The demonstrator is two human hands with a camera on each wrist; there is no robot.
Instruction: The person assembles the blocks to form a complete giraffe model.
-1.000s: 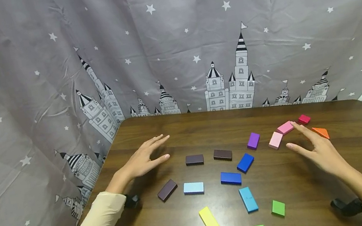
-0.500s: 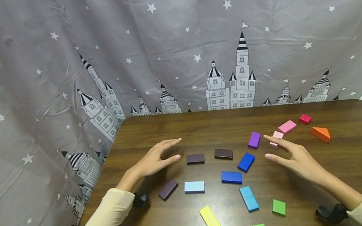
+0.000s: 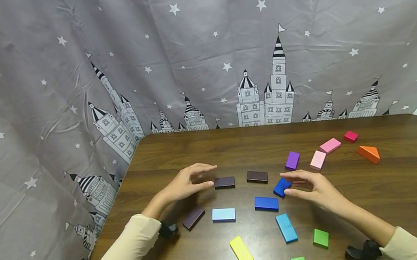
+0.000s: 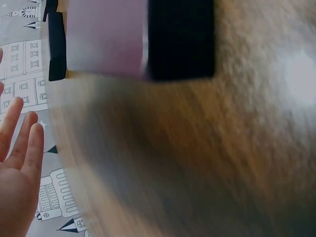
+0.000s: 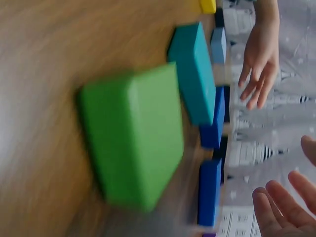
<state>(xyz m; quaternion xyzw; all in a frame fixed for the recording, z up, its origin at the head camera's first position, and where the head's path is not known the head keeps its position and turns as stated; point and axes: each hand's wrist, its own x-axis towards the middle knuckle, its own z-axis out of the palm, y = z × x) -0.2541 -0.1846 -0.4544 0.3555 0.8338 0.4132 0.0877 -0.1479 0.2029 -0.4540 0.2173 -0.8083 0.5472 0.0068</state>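
Left hand [image 3: 184,184] and right hand [image 3: 313,188] held over a wood-grain table [image 3: 411,187]

At far left the table is bordered by a grey castle-print curtain [image 3: 37,85]. The left hand's fingers are spread wide from the thumb, nothing gripped; by its black wrist device [image 3: 168,230] a plum-brown block [image 3: 194,218] is laid aslant. At the thumb tip lies a dark brown block [image 3: 224,183]; whether it is touched cannot be told. Nearer are set a pale blue block [image 3: 223,214] and a yellow block [image 3: 241,252], then, rightward, a sky-blue block [image 3: 286,228]. A slanted royal blue block [image 3: 279,188] is partly covered by the right hand, whose fingers are curved, narrowly parted from the thumb, and unfilled. Beyond it are scattered a purple block [image 3: 292,160], a light pink block [image 3: 317,160] and an orange triangular block [image 3: 369,154].
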